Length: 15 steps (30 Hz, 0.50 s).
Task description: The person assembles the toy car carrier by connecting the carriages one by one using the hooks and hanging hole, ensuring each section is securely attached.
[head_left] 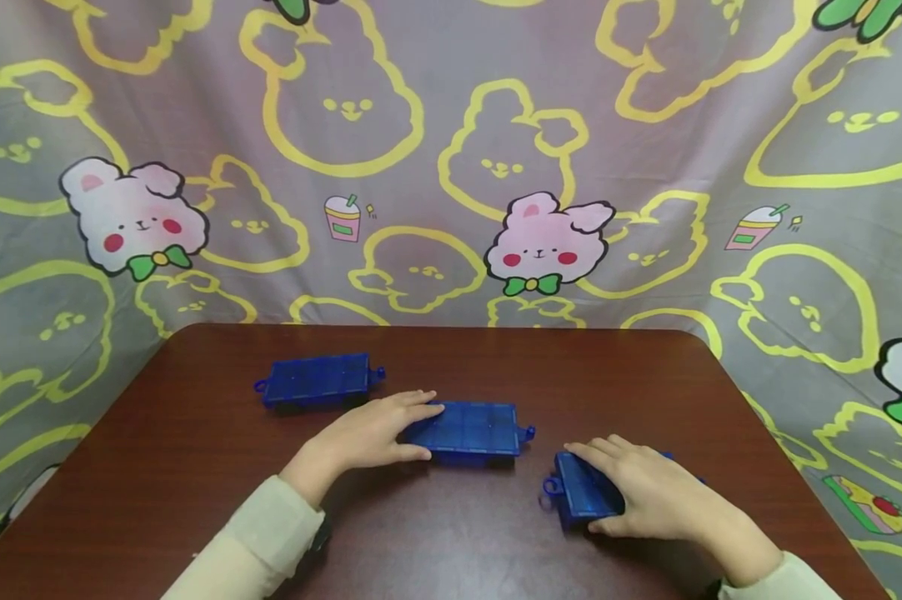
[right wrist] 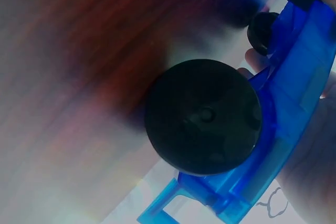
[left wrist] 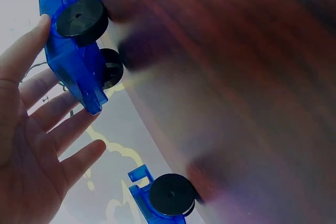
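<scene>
Three flat blue toy train wagons on black wheels stand on the table. The middle wagon (head_left: 473, 429) has my left hand (head_left: 363, 433) at its left end, thumb on the near side and fingers over the far side. My right hand (head_left: 649, 492) grips the right wagon (head_left: 582, 487) across its deck, covering much of it; a ring coupling (head_left: 552, 486) sticks out at its left end. In the right wrist view, a large black wheel (right wrist: 205, 116) shows under the blue frame. The third wagon (head_left: 316, 381) stands behind my left hand, touched by neither hand.
The brown table (head_left: 451, 542) has rounded far corners. Behind it hangs a grey cloth (head_left: 451, 50) with yellow rabbit outlines and pink rabbit faces. A small dark object (head_left: 320, 533) shows beside my left sleeve.
</scene>
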{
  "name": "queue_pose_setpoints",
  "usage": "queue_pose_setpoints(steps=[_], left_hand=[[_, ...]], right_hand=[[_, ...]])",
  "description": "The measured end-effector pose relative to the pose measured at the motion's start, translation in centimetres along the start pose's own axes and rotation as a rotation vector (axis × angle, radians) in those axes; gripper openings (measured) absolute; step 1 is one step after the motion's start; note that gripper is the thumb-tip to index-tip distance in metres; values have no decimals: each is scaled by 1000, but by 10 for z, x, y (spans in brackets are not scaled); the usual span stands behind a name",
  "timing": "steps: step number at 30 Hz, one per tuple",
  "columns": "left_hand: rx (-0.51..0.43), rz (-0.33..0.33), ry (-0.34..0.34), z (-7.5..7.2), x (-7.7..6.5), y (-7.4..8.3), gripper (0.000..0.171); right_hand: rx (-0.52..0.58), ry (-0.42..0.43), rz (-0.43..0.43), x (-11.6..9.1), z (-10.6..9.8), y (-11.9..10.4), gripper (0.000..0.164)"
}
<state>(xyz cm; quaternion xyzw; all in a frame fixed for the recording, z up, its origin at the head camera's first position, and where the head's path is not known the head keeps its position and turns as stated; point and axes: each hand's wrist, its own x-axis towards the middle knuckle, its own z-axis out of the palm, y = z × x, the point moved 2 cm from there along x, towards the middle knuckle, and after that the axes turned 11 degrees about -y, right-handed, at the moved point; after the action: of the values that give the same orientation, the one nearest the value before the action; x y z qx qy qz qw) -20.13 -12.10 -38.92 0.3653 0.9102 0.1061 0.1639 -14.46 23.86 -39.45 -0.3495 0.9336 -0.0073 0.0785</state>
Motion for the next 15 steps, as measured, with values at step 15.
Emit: queue_pose_setpoints(steps=[15], left_hand=[[-4,14,7,-1,4,0,66]], right_hand=[[0,39,36,14,-9,5,91]])
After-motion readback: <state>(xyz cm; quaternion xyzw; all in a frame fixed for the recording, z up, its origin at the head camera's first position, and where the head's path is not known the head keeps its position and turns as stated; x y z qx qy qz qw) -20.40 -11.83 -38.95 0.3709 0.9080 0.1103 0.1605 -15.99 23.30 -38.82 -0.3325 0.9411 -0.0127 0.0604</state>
